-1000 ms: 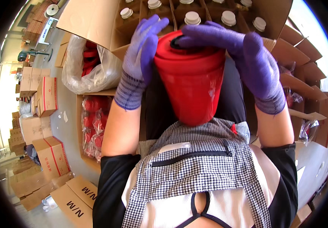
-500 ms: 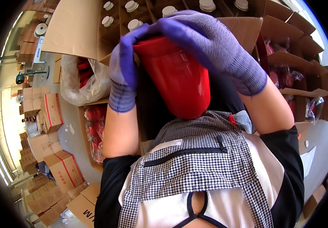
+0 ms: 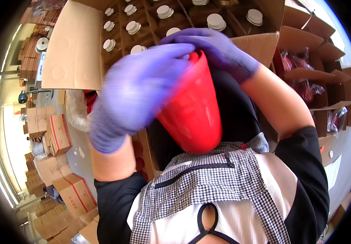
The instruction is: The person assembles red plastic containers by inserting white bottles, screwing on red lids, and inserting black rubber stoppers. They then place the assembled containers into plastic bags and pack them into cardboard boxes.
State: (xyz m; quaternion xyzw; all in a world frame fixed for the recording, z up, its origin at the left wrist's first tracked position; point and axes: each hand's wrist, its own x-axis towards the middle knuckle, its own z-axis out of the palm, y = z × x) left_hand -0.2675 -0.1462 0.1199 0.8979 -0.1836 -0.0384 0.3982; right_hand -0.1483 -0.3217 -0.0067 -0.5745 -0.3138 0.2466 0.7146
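**Red tapered canister [image 3: 195, 116]: smooth, stiff-looking, probably slippery**

It lies at the centre of the view, tilted, its narrow rounded end at 6 o'clock by the gingham apron [image 3: 208, 175], its wider rim toward 12. The glossy wall looks rigid and would likely slide under a loose hold. Weight is uncertain, since any contents are hidden; a hard knock might scratch or chip it. Just below the rim seems the surest place to hold, with support at the narrow end.

The left gloved hand [image 3: 136, 87], blurred, crosses the rim from 10 o'clock; whether its fingers grasp cannot be told. The right gloved hand [image 3: 216, 49] arches over at 1 o'clock, fingers bent, their contact partly hidden.

No lettering shows on the canister. At 8 o'clock, a red-striped carton [image 3: 75, 196] bears small red print.
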